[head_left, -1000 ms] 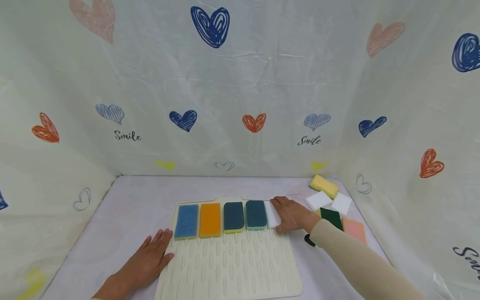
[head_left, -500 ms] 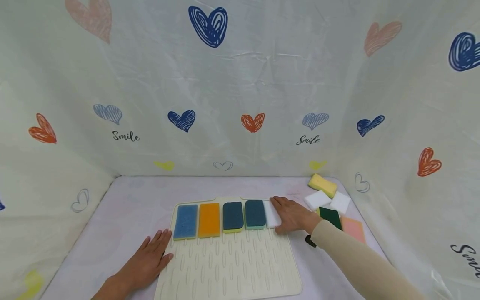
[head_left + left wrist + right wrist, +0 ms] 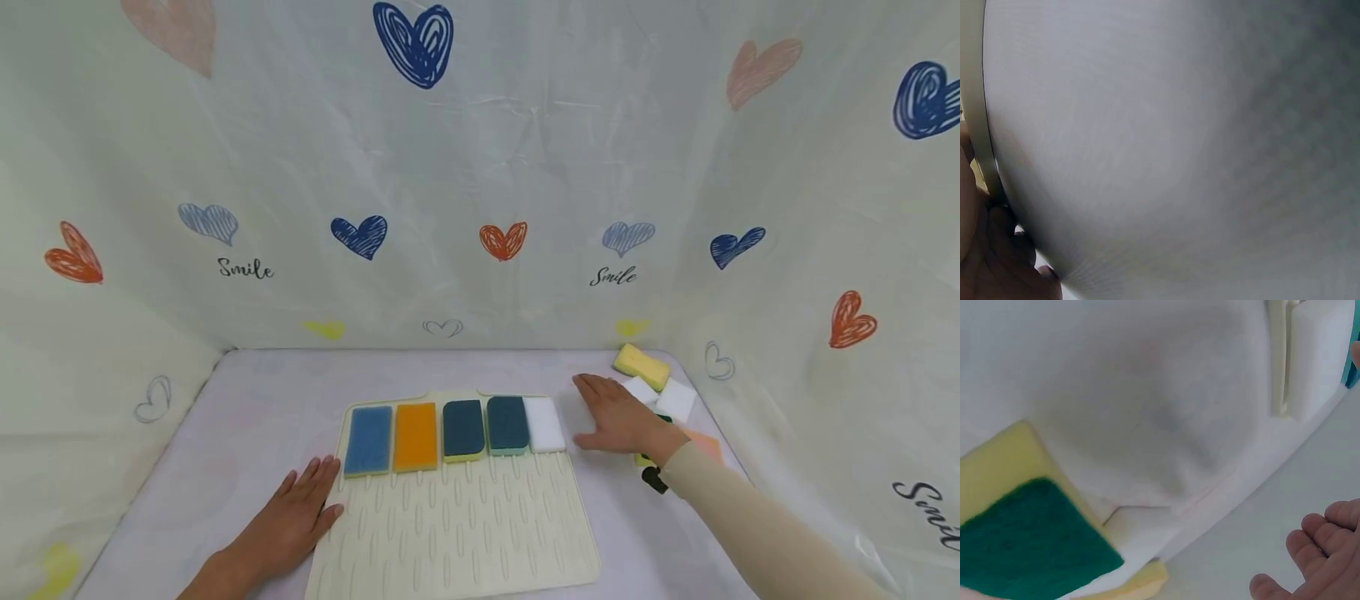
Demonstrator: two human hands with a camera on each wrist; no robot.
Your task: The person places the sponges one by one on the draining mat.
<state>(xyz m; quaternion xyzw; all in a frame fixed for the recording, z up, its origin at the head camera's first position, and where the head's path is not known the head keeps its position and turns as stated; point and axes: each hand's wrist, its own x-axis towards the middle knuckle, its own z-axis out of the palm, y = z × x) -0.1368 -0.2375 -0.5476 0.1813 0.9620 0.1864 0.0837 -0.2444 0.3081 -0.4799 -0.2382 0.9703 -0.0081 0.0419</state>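
My left hand lies flat with straight fingers, its fingertips at the left edge of a cream ribbed mat. Along the mat's far side lie a blue sponge, an orange one, two dark-topped ones and a white one touching the second dark one. My right hand, fingers spread and holding nothing, is right of the mat, between the white sponge and the pile. In the right wrist view that hand shows relaxed fingers, away from a green-and-yellow sponge.
Behind and beneath my right forearm lie a yellow sponge, white sponges, a partly hidden green one and a pink one. A curtain printed with hearts surrounds the table. The left wrist view is mostly blurred grey.
My right hand has left the white sponge on the mat and moved right toward the pile. The left hand stays at the mat's edge.
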